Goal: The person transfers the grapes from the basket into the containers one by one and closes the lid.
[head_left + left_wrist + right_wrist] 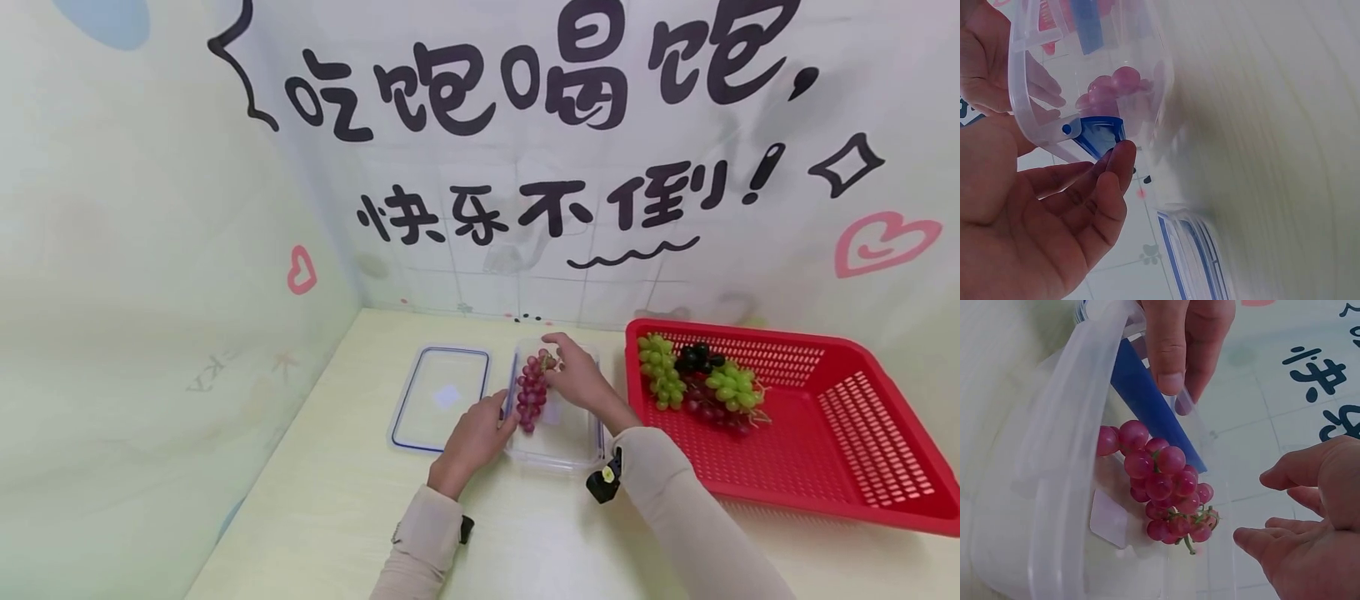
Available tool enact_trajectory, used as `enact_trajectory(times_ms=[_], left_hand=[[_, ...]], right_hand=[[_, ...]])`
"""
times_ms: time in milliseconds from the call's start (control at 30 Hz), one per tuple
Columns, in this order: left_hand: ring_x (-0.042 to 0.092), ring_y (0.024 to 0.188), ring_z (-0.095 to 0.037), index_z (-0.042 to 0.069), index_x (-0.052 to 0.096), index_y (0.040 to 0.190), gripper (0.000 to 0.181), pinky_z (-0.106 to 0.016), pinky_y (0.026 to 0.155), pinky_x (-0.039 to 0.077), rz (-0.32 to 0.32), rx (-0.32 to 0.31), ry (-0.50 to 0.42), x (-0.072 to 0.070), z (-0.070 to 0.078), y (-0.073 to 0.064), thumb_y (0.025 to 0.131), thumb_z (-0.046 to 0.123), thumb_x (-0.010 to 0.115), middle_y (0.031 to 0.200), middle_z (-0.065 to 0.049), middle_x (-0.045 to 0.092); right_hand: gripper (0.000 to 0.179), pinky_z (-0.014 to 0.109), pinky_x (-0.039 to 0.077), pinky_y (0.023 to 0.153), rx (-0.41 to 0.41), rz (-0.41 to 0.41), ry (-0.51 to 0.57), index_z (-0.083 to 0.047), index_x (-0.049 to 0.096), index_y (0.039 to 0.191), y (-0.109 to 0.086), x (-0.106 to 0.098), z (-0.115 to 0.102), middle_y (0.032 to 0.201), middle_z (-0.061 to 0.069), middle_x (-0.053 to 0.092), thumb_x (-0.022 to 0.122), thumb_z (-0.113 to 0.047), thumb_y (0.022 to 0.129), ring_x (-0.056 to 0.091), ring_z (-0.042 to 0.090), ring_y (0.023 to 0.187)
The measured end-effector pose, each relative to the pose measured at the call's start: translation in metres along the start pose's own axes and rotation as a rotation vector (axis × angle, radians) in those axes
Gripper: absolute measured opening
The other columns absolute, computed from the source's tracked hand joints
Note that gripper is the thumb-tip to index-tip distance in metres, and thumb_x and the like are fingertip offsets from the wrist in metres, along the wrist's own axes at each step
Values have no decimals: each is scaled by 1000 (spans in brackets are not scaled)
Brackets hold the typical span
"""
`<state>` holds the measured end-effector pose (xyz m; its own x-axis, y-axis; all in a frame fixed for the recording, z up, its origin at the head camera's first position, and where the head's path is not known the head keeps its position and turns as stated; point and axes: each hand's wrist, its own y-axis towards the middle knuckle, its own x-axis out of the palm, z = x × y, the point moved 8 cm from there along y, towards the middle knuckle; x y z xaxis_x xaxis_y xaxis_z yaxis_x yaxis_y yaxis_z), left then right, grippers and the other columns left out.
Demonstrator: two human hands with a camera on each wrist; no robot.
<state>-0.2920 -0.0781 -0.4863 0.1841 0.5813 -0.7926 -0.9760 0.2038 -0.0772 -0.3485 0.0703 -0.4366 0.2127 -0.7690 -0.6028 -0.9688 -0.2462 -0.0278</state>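
A bunch of pink-red grapes (532, 390) lies in a clear plastic food container (558, 460), along its left wall. My left hand (474, 432) is at that wall, its fingers around a blue locking flap (1102, 134) and its thumb near the rim. My right hand (581, 377) is over the far part of the container, close to the stem end of the bunch. In the right wrist view, the thumb and fingers of this right hand (1316, 519) are spread, with a gap between them and the grapes.
The clear lid with a blue seal (442, 400) lies flat left of the container. To the right stands a red plastic basket (787, 462) with green grapes (660, 372), black grapes (699, 358) and dark red grapes (705, 404). A printed wall covering (480, 283) stands behind the table.
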Motion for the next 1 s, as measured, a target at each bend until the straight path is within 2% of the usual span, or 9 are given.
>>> enact_trajectory(times_ms=[433,600,733,867,1000], left_hand=[[56,82,-19,-3,46,145,53,-36,74,51,5,11,-3,2,-1,1,102,27,55,105,-13,66],[63,94,-25,-3,46,145,53,-42,84,54,8,8,3,2,0,0,102,26,54,115,-19,66],[63,110,-32,-3,45,146,53,-46,94,52,6,4,10,2,-1,0,102,26,54,125,-21,63],[59,121,-36,-3,44,146,53,-48,101,49,2,2,13,2,0,0,103,27,53,132,-23,60],[57,123,-38,-3,44,146,53,-49,103,47,1,4,13,1,1,-1,103,27,52,133,-24,58]], right_hand=[[55,54,42,106,21,-34,60,-1,37,148,-1,-13,4,155,24,35,55,0,95,37,45,140],[54,54,42,106,7,-41,91,0,36,148,-4,-28,6,154,26,35,53,-1,97,38,45,140],[52,54,42,107,18,-49,98,-3,36,148,-8,-43,9,153,23,39,54,-6,99,39,42,140],[54,53,42,107,34,-3,69,-5,37,149,-13,-63,14,154,20,40,57,-11,100,40,41,140],[59,52,44,105,51,36,33,-6,36,150,-17,-80,19,153,21,40,61,-14,98,41,42,139]])
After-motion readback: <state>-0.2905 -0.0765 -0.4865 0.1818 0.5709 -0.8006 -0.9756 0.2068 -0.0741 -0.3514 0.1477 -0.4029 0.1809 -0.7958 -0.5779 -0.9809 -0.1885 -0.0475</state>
